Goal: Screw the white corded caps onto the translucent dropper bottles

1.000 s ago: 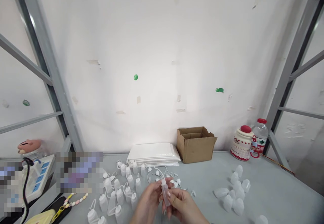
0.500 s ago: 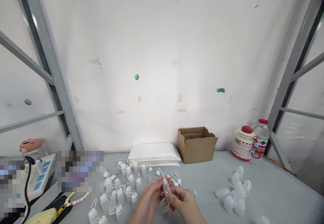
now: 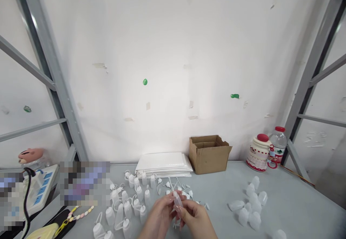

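Note:
Near the front middle of the table, my left hand (image 3: 161, 213) and my right hand (image 3: 195, 214) are closed together on one small translucent squeeze bottle (image 3: 177, 200). The bottle is tilted, its white cap end pointing up and away from me. Left fingers grip around the cap end, while my right thumb and fingers pinch the body. Just beyond the hands lie loose white caps with straps (image 3: 186, 194). Several capped bottles (image 3: 127, 209) stand to the left. On the right lies a loose group of uncapped translucent bottles (image 3: 253, 202).
White flat sheets (image 3: 163, 164) are stacked against the wall, beside an open cardboard box (image 3: 209, 158). A decorated cup (image 3: 258, 154) and a water bottle (image 3: 278, 143) stand at the back right. At left are a power strip (image 3: 43, 190) and a beaded strap (image 3: 81, 215).
Both hands keep hold of the bottle. My right fingers have shifted slightly up and closer to the left hand. The whole view has moved a little.

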Demonstrator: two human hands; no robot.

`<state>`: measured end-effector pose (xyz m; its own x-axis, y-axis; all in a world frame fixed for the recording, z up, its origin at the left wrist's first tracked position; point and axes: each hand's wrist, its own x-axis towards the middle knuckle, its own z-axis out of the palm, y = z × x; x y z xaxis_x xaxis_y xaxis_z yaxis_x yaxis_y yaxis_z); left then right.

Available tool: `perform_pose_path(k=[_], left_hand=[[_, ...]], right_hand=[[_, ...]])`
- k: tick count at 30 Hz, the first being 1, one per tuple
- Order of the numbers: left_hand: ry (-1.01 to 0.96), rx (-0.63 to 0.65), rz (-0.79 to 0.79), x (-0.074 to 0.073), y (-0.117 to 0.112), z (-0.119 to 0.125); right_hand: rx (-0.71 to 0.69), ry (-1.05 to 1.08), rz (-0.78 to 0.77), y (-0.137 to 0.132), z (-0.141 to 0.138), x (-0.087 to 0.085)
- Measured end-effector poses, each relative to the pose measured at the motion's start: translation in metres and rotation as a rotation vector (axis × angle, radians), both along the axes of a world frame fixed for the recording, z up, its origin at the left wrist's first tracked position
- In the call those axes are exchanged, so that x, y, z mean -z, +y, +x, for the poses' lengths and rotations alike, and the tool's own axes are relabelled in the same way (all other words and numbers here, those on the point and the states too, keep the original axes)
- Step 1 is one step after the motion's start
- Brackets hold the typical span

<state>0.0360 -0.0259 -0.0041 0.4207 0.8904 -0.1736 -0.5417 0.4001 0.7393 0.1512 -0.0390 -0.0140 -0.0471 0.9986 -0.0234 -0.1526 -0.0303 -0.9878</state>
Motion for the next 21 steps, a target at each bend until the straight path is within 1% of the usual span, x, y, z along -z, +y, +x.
perform_pose_path(k=[3, 5, 9, 11, 15, 18, 21], left_hand=[[-0.004, 0.01, -0.009, 0.0, 0.001, 0.0], [0.012, 0.013, -0.015, 0.001, 0.002, 0.0], [0.074, 0.01, -0.04, 0.001, 0.0, 0.0], [0.075, 0.016, -0.067, -0.002, -0.001, 0.0], [0.016, 0.055, -0.095, -0.01, -0.004, -0.001], [-0.023, 0.095, -0.082, -0.012, -0.005, -0.002], [-0.059, 0.112, -0.076, -0.013, -0.006, -0.003]], right_hand=[[-0.063, 0.076, -0.015, 0.003, 0.0, 0.006], [-0.134, 0.158, -0.032, 0.004, 0.0, 0.011], [-0.301, 0.421, -0.118, 0.005, 0.0, 0.02], [-0.353, 0.528, -0.163, 0.004, 0.0, 0.019], [-0.406, 0.661, -0.218, 0.0, -0.002, 0.01], [-0.45, 0.716, -0.228, -0.002, -0.002, 0.005], [-0.475, 0.723, -0.214, -0.004, -0.003, 0.005]])
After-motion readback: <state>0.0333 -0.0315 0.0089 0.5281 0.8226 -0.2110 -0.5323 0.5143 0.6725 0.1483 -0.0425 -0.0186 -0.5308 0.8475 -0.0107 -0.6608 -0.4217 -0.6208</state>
